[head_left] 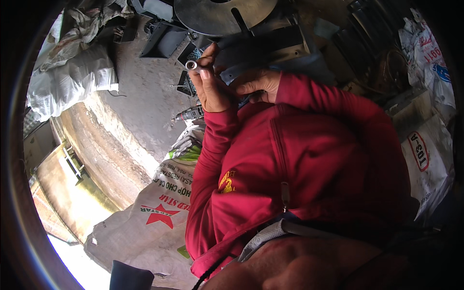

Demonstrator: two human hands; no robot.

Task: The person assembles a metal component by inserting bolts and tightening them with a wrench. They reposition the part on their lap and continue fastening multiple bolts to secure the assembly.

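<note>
holding a metal tube (195,67), the left hand (211,89) is raised past the chest, thumb pressed along it from below and bent fingers closing over from the other side. the tube's round open end faces up toward the camera, well clear of the floor (135,77); the rest of it runs back into the grip and is hidden.

the right hand (259,86) is just beside the left, fingers curled inward near the front of the red jacket (251,154). the space between the two hands is dark, so i cannot tell whether the right one holds anything or how far its fingers are closed.

beyond the hands is a round grey metal disc (205,18) with a long slot cut in it. left of that stands a dark angular tray (164,39), and nearer the left hand sits a small black bin (185,84) with small metal pieces in it. a grey handheld power tool (191,114) lies near the left wrist, its tip pointing left.

a large pale sack (137,232) printed with a red star is beside the left arm; a white sack (72,82) lies farther off at upper left.
</note>
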